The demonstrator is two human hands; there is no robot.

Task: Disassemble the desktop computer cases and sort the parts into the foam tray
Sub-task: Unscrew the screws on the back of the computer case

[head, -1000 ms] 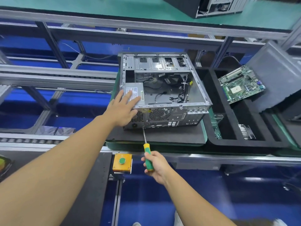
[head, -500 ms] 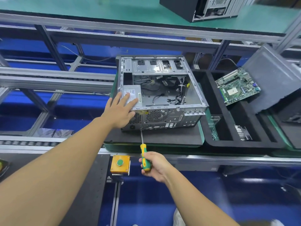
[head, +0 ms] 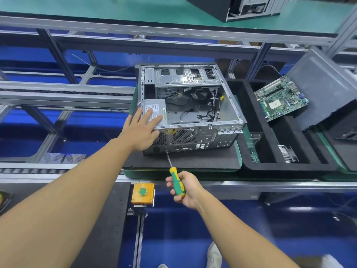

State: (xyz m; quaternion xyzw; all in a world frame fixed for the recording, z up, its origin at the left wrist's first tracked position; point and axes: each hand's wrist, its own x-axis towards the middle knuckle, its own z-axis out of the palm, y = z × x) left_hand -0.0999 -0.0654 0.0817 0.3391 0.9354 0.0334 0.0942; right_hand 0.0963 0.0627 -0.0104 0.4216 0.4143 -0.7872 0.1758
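Note:
An open desktop computer case [head: 228, 105] lies on its side on a black mat [head: 193, 161], rear panel facing me. My left hand [head: 142, 130] rests flat with straight fingers on the grey power supply [head: 157, 111] at the case's near left corner. My right hand [head: 186, 188] grips a green and yellow screwdriver [head: 177, 183]; its tip touches the lower rear panel beside the power socket. To the right sits the black foam tray [head: 268, 165], holding a green motherboard [head: 280, 98], a clear part [head: 254, 137] and a barcoded part [head: 287, 153].
A grey side panel [head: 324, 88] leans over the tray's far right. A yellow box with a green button [head: 143, 193] sits on the near rail. Another black computer case [head: 237, 6] stands on the green bench behind. Aluminium frame rails run left of the case.
Hands and screwdriver keep the same places on the case; only the camera view drifts slightly.

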